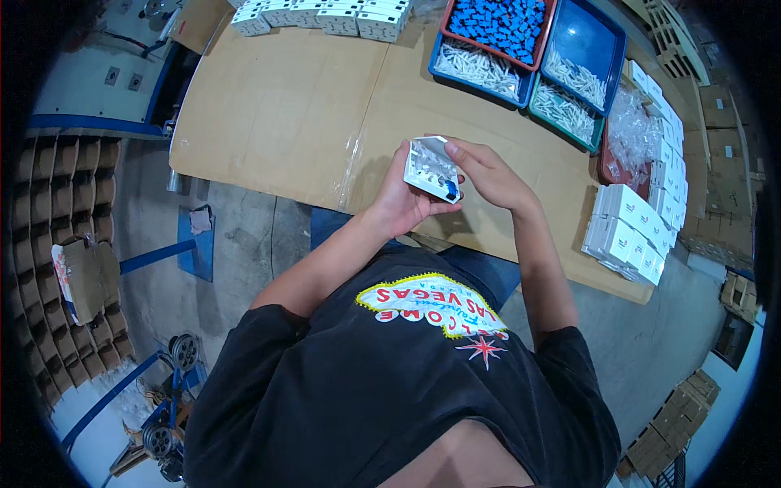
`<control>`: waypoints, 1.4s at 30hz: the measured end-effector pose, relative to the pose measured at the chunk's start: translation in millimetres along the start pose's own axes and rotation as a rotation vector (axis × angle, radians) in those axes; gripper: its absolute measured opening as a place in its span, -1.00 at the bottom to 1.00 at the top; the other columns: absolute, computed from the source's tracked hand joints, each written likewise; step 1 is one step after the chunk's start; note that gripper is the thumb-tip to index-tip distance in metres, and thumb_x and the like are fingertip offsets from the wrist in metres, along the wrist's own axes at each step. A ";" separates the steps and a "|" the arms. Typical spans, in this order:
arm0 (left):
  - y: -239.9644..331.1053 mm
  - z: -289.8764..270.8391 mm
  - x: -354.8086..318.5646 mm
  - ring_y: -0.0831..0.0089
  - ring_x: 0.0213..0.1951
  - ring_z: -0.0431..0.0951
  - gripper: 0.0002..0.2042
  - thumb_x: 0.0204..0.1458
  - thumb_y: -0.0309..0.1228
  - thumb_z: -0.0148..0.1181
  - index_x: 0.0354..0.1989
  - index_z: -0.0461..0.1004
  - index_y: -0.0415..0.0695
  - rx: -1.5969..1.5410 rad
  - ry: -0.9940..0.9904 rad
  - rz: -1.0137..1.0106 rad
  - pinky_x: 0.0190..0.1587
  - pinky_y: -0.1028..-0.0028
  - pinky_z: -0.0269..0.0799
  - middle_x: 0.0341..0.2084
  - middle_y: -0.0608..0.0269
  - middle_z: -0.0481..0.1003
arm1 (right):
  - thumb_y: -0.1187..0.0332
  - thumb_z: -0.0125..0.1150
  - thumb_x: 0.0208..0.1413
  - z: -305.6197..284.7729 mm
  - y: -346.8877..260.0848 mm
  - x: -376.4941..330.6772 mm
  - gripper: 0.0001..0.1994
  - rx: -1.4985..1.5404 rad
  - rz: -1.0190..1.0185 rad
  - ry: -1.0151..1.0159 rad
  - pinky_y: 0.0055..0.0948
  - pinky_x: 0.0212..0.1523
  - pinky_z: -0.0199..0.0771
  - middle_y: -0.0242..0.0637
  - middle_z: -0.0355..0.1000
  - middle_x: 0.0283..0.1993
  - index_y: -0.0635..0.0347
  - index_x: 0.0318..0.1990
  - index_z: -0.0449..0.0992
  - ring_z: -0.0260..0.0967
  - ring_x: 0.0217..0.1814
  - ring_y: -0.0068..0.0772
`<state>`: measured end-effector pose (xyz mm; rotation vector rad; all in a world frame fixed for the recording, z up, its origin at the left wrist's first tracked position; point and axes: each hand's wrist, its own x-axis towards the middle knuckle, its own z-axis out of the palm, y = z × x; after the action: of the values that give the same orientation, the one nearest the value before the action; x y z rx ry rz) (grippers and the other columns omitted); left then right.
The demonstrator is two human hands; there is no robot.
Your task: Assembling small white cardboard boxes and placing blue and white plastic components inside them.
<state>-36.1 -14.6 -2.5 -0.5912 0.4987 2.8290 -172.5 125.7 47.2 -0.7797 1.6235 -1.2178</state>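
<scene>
A small open white box (pixel 432 145) is held over the near edge of the table. My left hand (pixel 394 198) wraps round its left side and underside. Inside the box are a clear plastic bag and small white pieces, and something blue (pixel 451 192) shows at its lower right corner. On the right of the box, my right hand (pixel 493 176) has its fingers bent against the upper edge. Its fingertips are partly hidden, and the exact grip there is hard to see.
Cardboard covers the table (pixel 277 106). At the back right, a red tray (pixel 547 50) of blue pieces sits on trays of white pieces, a blue tray (pixel 620 41) among them. Stacked white boxes (pixel 626 232) line the right edge; more white boxes (pixel 321 16) stand at the far edge.
</scene>
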 end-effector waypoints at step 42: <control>-8.6 -7.7 4.3 0.16 0.17 0.52 -0.34 0.31 0.30 -0.20 0.30 0.33 0.04 -0.059 0.048 -0.059 0.18 -0.03 0.53 0.18 0.15 0.44 | 0.11 0.02 0.45 20.7 19.6 -3.6 -0.56 -0.168 -0.102 0.083 -0.32 0.22 0.43 -0.06 0.53 0.21 0.17 0.31 0.46 0.49 0.22 -0.22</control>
<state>-35.0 -8.9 -13.4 -0.6743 0.4006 2.7879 -151.1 127.4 28.1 -0.9376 1.7900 -1.2092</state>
